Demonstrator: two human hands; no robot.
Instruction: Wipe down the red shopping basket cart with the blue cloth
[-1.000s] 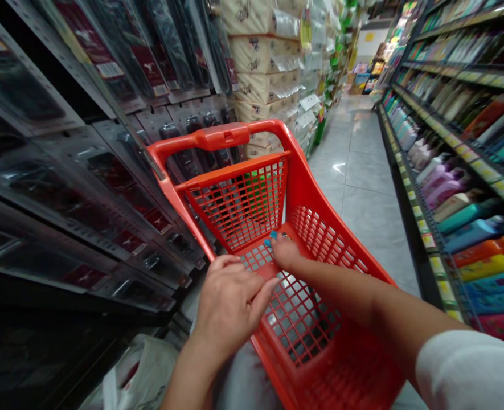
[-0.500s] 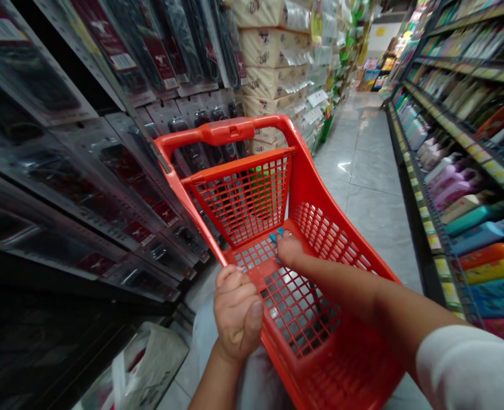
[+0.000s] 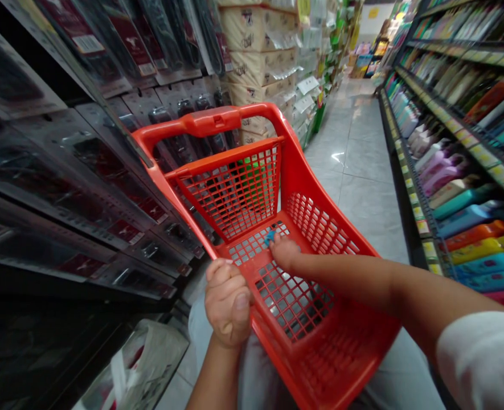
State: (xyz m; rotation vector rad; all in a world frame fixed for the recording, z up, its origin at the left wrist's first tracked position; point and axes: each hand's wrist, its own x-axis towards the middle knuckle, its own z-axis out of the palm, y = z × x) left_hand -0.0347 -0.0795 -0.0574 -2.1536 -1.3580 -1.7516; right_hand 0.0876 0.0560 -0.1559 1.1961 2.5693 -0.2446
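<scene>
A red plastic shopping cart [image 3: 320, 364] with grid walls and a grid floor stands before me, its handle bar at the far end. My left hand [image 3: 228, 302] is wrapped round the cart's left rim. Reaching down inside the basket, my right hand [image 3: 283, 250] is closed on a small blue cloth [image 3: 270, 238], pressed to the floor near the folding seat panel [image 3: 234, 191]. Most of the cloth is hidden under the fingers.
Packaged goods [image 3: 106, 154] hang on the rack at left. Beige boxes [image 3: 260, 57] are stacked beyond the cart. Shelves of bottles [image 3: 448, 171] line the right side of a tiled aisle [image 3: 358, 154]. A pale bag [image 3: 149, 359] sits on the floor at lower left.
My right hand has shifted slightly across the basket floor with the blue cloth, its fingers now bunched closer. My left hand stays on the rim. The whole view has shifted slightly.
</scene>
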